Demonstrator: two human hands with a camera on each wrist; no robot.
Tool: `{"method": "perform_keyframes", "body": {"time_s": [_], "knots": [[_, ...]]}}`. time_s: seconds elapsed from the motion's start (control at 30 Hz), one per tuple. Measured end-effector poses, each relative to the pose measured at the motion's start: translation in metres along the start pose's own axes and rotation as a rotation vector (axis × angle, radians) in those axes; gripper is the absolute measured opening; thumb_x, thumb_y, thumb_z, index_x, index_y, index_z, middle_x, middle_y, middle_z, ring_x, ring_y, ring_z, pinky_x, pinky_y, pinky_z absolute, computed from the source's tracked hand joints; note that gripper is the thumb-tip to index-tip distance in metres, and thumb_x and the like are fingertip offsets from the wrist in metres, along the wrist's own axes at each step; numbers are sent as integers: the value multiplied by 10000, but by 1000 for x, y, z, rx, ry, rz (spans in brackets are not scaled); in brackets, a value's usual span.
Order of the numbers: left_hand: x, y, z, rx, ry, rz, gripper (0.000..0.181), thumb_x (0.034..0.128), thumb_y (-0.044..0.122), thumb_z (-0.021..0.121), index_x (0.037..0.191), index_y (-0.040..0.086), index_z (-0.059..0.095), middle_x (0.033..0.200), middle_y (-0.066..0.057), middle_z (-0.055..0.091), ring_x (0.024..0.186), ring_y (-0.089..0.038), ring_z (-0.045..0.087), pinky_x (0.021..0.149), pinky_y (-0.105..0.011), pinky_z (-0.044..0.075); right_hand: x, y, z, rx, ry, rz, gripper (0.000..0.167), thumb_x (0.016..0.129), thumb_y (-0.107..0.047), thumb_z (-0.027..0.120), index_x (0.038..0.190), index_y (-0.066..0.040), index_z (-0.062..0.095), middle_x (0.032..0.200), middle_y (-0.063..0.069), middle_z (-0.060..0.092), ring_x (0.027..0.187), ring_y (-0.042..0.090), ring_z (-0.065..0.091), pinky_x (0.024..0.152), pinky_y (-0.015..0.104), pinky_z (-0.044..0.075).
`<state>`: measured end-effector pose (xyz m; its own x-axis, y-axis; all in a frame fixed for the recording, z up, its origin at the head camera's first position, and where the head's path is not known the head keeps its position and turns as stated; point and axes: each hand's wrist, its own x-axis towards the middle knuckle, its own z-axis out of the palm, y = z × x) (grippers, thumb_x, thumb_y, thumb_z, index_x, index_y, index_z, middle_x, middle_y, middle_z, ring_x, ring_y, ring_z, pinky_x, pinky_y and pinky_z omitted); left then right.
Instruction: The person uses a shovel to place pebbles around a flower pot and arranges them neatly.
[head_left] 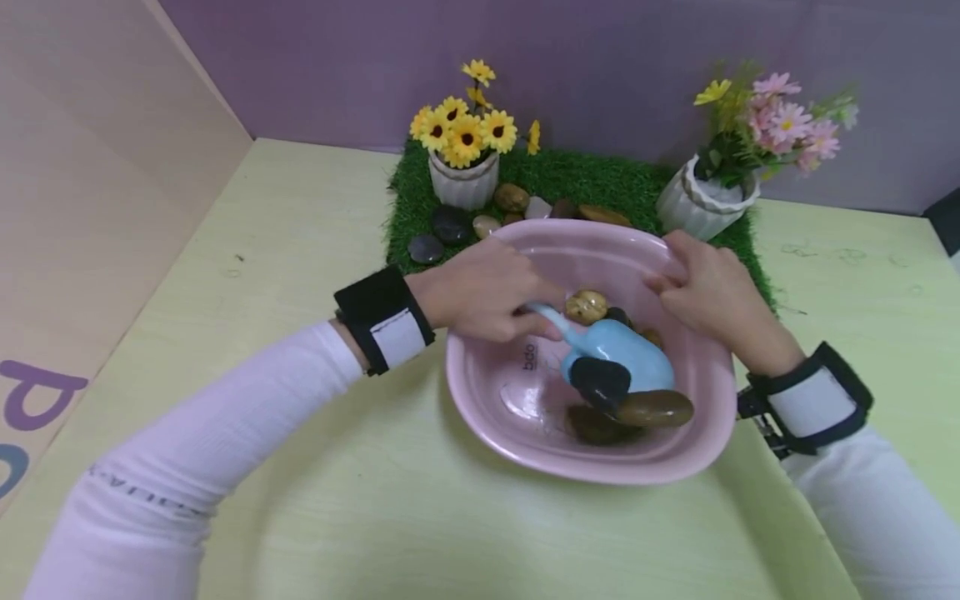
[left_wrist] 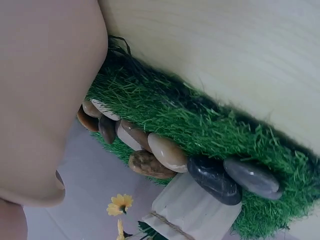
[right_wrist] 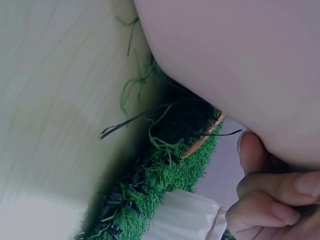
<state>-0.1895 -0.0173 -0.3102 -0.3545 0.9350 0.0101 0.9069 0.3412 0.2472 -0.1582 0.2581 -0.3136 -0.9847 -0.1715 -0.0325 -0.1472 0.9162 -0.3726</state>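
Observation:
A pink oval basin stands tilted, partly over a grass mat. My left hand grips the thin handle of a light-blue scoop inside the basin. A black stone and a long brown stone lie against the scoop; whether they rest in it I cannot tell. A darker stone lies below them and a tan stone behind. My right hand holds the basin's far right rim, fingers curled in the right wrist view. The basin's outer wall hides the scoop from the left wrist view.
Behind the basin lies the artificial grass mat with several loose stones. A white pot of yellow flowers and a pot of pink flowers stand on it. A purple wall closes the back of the pale table.

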Motion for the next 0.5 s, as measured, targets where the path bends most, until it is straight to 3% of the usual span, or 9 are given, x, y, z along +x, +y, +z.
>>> {"method": "perform_keyframes", "body": {"time_s": [0.3, 0.5], "knots": [[1, 1, -2, -25, -5, 13, 327, 961, 530, 544, 884, 239, 672, 702, 108, 633, 604, -71, 538, 608, -254, 378, -1, 0, -2, -14, 25, -15, 158, 895, -148, 591, 905, -62, 459, 645, 93, 412, 599, 273, 432, 527, 346, 314], [0, 1, -2, -38, -6, 2, 343, 969, 532, 527, 823, 237, 623, 645, 94, 541, 583, -91, 493, 614, -255, 355, 0, 0, 0, -16, 15, -19, 173, 904, -162, 596, 910, -63, 454, 639, 78, 401, 596, 266, 433, 521, 345, 309]]}}
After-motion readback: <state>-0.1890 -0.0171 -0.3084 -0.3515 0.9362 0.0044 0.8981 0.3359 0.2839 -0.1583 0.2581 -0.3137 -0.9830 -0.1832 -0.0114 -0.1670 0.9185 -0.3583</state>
